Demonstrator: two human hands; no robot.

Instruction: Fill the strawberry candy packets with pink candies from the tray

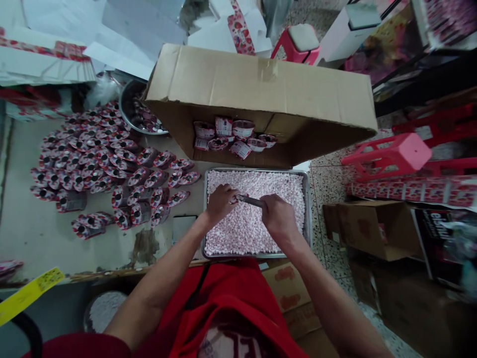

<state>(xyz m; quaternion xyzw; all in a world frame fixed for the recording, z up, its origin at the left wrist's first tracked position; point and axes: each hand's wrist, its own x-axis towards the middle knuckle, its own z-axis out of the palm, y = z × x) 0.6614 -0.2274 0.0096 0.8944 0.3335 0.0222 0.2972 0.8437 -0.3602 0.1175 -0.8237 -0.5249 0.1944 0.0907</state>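
Observation:
Over a metal tray [307, 219] filled with small pale pink pellets [242, 233], my two hands meet near the middle. My left hand [220, 203] is closed round a small red-and-white printed pack [233, 199], mostly hidden by the fingers. My right hand [278, 217] grips a dark grey, narrow, bar-shaped tool [252, 201]. The tool's far end reaches the pack in my left hand; its exact shape is hidden there. Behind the tray, a cardboard box [261, 74] lies on its side, opening towards me, with several printed packs [243, 128] inside.
Many printed packs [89, 154] stand crowded on the table [40, 238] at left. A metal bowl [128, 117] sits behind them. Left of the tray lies a flat grey object [184, 227]. Pink stools [395, 154] and open cartons [372, 228] occupy the floor at right.

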